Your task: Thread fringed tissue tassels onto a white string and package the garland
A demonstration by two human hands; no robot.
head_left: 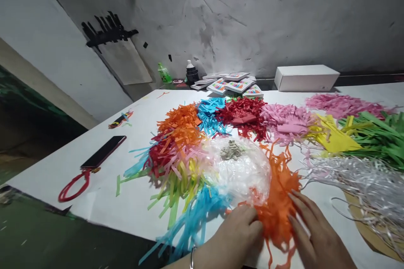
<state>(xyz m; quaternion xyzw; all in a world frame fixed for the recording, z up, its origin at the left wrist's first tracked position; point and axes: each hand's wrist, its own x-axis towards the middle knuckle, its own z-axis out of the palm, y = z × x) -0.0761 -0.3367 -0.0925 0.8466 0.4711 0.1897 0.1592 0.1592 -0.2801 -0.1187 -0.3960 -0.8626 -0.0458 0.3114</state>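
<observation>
An orange tissue-paper fringe (280, 197) lies on the white table in front of me, beside a clear plastic bag (249, 172) with small greyish bits on top. My left hand (238, 231) is closed at the fringe's lower left edge, its fingertips partly hidden. On the other side, my right hand (315, 231) rests its outstretched, slightly bent fingers against the fringe's right edge. Just left of the left hand, a blue tissue fringe (197, 214) hangs toward the table's front edge.
Orange fringe (181, 122), dark red fringe (243, 113), pink fringe (285, 122) and green fringe (378, 138) curve around the bag. Silvery string (362, 180) lies right. A phone (103, 152) with a red strap is left. Printed cards (236, 84) and a white box (306, 77) stand behind.
</observation>
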